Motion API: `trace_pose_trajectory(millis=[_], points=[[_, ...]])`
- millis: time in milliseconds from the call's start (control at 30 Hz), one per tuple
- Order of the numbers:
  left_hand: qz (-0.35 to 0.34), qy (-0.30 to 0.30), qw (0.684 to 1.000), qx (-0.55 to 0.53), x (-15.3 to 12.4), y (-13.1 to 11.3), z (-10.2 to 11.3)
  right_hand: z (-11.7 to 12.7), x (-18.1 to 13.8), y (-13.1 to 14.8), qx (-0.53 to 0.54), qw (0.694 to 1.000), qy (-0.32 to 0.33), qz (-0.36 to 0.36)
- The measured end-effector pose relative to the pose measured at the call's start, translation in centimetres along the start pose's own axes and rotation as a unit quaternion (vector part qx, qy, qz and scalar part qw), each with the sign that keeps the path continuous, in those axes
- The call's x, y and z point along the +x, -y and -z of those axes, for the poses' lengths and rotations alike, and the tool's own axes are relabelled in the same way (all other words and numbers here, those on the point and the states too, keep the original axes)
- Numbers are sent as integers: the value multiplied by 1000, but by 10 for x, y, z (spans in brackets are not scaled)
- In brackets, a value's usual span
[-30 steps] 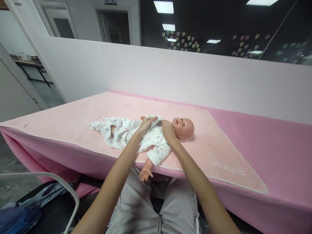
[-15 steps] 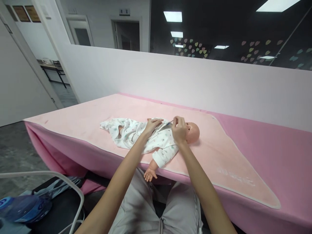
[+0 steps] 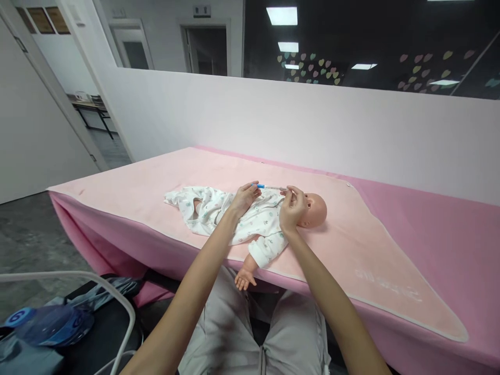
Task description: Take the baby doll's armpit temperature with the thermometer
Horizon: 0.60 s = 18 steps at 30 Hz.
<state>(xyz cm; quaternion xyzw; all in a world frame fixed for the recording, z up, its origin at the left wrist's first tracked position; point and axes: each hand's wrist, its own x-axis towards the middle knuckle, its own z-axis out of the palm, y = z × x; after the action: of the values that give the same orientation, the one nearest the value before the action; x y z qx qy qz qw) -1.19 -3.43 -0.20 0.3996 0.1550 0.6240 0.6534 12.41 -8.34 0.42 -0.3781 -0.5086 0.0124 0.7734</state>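
Observation:
A thin glass thermometer (image 3: 274,188) with a blue end is held level above the chest of a baby doll (image 3: 315,211). My left hand (image 3: 247,198) pinches its blue end. At the clear end, the fingers of my right hand (image 3: 292,207) are closed on it, close to the doll's face. The doll lies on its back with its head to the right, in a white patterned sleepsuit (image 3: 252,224). One doll arm hangs over the table's front edge.
A pale pink mat (image 3: 351,260) covers much of the table with its pink cloth (image 3: 437,229). Behind stands a white low wall (image 3: 312,130) below dark glass. At lower left, a blue-capped bottle (image 3: 54,324) lies on a black seat, near a white curved bar (image 3: 117,297).
My left hand has risen from the doll's clothing and taken the blue end of the thermometer. The thermometer has come up from the collar and now spans both hands.

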Motion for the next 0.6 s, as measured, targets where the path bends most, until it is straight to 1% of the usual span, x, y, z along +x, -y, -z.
trace_pose_trajectory(millis=[100, 167, 267, 333, 400, 467, 533, 600], points=[[-7, 0, 1000, 5, -1, -1, -1, 1, -3, -6, -12, 1000, 7, 10], [-8, 2, 999, 34, -2, -1, -2, 0, -1, -6, -25, 1000, 1, 14], [-5, 20, 991, 134, -4, 1, -6, 3, 8, 4, -29, 999, -28, 17], [3, 56, 973, 226, -8, 2, -9, 12, 15, 17, -37, 998, -54, 11], [12, 101, 945, 311, -11, 3, -13, 31, 17, 31, -68, 994, -81, 8], [6, 141, 916, 375, -13, 3, -15, 59, 12, 43, -104, 990, -91, 22], [-10, 171, 890, 422, -13, 4, -17, 91, -2, 50, -164, 982, -83, 47], [-21, 184, 873, 451, -11, 4, -17, 122, -21, 53, -247, 964, -72, 73]])
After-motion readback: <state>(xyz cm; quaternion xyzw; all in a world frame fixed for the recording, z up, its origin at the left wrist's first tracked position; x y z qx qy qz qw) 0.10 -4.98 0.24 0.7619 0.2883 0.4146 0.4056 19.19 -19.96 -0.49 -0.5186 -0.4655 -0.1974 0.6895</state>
